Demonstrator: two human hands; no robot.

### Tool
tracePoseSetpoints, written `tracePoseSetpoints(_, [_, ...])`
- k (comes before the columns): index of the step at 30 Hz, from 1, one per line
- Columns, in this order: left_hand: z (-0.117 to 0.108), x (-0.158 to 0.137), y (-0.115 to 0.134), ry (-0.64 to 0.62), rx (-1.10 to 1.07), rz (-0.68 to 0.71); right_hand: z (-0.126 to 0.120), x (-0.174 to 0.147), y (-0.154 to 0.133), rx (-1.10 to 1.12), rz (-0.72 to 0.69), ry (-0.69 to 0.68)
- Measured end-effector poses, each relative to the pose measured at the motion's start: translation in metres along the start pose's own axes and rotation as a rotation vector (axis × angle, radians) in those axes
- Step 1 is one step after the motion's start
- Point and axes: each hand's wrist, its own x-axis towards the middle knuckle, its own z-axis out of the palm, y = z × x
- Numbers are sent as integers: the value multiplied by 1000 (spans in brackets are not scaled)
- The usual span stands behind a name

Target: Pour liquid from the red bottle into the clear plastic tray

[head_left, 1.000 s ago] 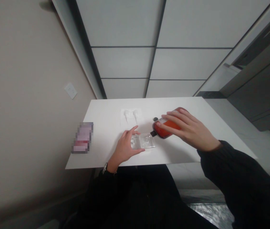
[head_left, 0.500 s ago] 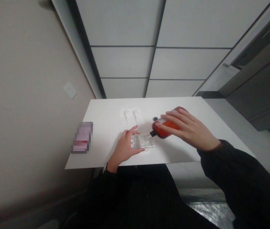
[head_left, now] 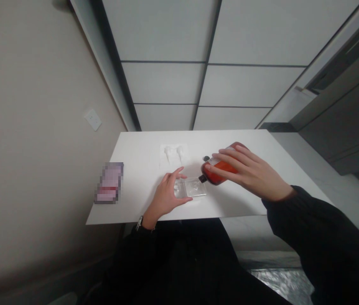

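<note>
On the white table sits a shallow clear plastic box [head_left: 196, 187] that looks divided into compartments. My left hand [head_left: 165, 195] is closed around its left end, thumb at the near edge and fingers at the far edge. My right hand [head_left: 246, 171] grips a red-orange bottle [head_left: 220, 173] with a pale label, tilted down to the left. Its dark neck [head_left: 202, 178] hangs at the box's right part; I cannot make out any stream from it. A small round black cap [head_left: 206, 158] lies just behind the bottle.
Two small white objects [head_left: 173, 151] with thin stems lie on a pale sheet farther back. A pixelated pinkish item [head_left: 109, 184] is at the left edge of the white table [head_left: 138, 207]. Walls stand at the left and behind.
The bottle and my right hand have shifted very slightly to the left. My left hand stays at the box.
</note>
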Motion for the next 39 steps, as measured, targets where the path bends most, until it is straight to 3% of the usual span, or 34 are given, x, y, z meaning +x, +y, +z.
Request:
tracePoseSetpoints(10, [0, 0, 0, -8, 9, 0, -3, 5, -1, -116, -47, -25])
tracePoseSetpoints(25, [2, 0, 0, -3, 21, 5, -1, 8, -3, 14, -18, -31])
tracePoseSetpoints(39, [2, 0, 0, -1, 18, 27, 4, 12, -10, -32, -64, -51])
